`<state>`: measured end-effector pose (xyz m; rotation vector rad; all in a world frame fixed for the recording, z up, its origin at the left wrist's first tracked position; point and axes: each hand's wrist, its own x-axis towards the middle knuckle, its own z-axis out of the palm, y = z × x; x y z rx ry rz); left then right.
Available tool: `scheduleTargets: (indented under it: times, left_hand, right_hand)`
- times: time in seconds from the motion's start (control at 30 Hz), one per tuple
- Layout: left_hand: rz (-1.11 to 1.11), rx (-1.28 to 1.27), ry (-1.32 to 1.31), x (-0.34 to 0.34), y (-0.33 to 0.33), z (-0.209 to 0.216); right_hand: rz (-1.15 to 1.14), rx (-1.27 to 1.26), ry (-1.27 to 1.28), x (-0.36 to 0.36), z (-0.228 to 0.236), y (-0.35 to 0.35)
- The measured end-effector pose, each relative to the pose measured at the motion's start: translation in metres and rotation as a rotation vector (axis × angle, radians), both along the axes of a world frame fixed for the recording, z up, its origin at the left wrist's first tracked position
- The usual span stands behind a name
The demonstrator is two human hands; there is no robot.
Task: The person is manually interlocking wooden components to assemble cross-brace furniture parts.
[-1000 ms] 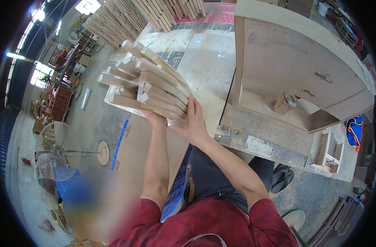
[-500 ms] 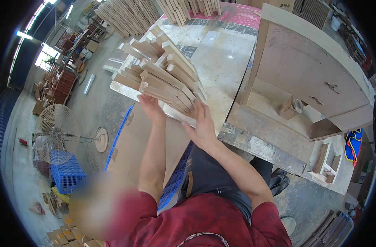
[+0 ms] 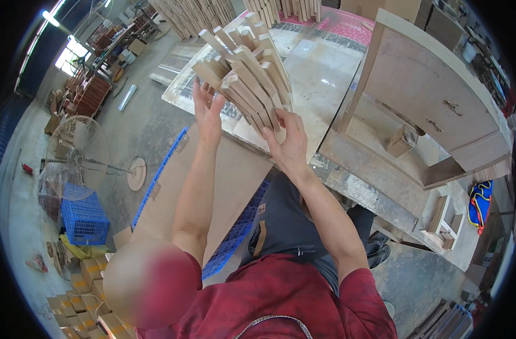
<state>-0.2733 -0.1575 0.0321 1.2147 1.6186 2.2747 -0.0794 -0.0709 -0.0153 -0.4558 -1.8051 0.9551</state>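
A cluster of pale wooden strips [image 3: 252, 70] is packed close together near the corner of the worktable [image 3: 320, 59]. The strips seem to stand on end, their tops fanned toward the upper left. Beside the cluster's left side is my left hand [image 3: 208, 116], fingers stretched and spread, holding nothing. My right hand [image 3: 292, 144] has thumb and fingers closed around the lower near ends of several strips, at the cluster's right side. Parts of those lower ends are hidden behind its fingers.
Against the table's near side is a brown board [image 3: 184, 181] over a blue plastic crate [image 3: 232, 248]. On the right stands a large wooden cabinet frame [image 3: 427, 85]. A floor fan [image 3: 77, 158] is off to the left. More strips [image 3: 193, 14] stand at the back.
My left hand has risen along the left side of the strips, with its fingers spread wider. My right thumb and fingers have closed in on the strips' lower ends. The view has shifted slightly.
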Motion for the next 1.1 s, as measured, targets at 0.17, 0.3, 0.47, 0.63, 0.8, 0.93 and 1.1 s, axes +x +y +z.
scheduleTargets:
  times: [0.17, 0.3, 0.47, 0.63, 0.8, 0.93, 1.1]
  left_hand:
    - [-0.147, -0.112, -0.043, 0.009, 0.012, -0.004]
    - [-0.168, -0.151, -0.135, 0.020, 0.019, -0.003]
    - [-0.151, -0.219, -0.055, 0.014, 0.022, -0.016]
    - [-0.132, -0.217, 0.023, 0.021, 0.027, -0.012]
    - [-0.093, -0.199, -0.001, 0.035, 0.027, -0.001]
    - [-0.138, -0.197, -0.182, 0.039, 0.028, 0.003]
    - [-0.113, -0.161, -0.072, 0.023, 0.030, -0.015]
  right_hand:
    - [0.069, -0.093, 0.088, -0.012, 0.012, -0.006]
    - [0.043, -0.257, 0.096, -0.014, 0.023, -0.012]
    - [0.127, -0.333, 0.081, -0.014, 0.032, -0.013]
    - [0.160, -0.128, 0.008, -0.006, 0.028, -0.006]
    - [0.079, -0.245, 0.067, 0.000, 0.048, 0.005]
    - [0.171, -0.374, 0.089, -0.010, 0.045, 0.005]
    - [0.288, -0.441, 0.176, 0.000, 0.036, 0.007]
